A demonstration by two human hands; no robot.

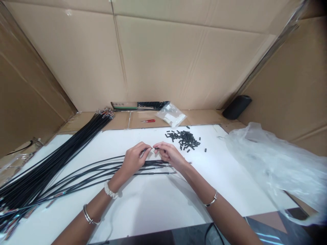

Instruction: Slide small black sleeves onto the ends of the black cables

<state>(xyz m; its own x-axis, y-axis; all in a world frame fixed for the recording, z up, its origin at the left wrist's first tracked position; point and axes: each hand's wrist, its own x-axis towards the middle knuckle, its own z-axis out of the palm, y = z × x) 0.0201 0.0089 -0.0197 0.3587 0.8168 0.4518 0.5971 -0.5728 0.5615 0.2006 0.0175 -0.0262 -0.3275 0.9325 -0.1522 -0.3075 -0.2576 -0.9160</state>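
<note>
Over the white tabletop (158, 200) my two hands meet, fingertips almost touching. My left hand (136, 156) pinches a black cable (118, 157) close to its end. Between the fingers of my right hand (169, 153) is a small black sleeve (156, 148), held right at the cable's end; whether the cable has entered it I cannot tell. Under both hands lie several more black cables (153, 173) with thin bare wires at their ends. Just beyond my right hand is a loose pile of short black sleeves (188, 139).
A thick bundle of black cables (68, 146) lies at the left. Along the back are red-handled snips (148, 120) and a clear plastic bag (171, 115). A black roll (237, 107) and a large plastic sheet (278, 163) are at the right. Cardboard walls (163, 58) enclose the table.
</note>
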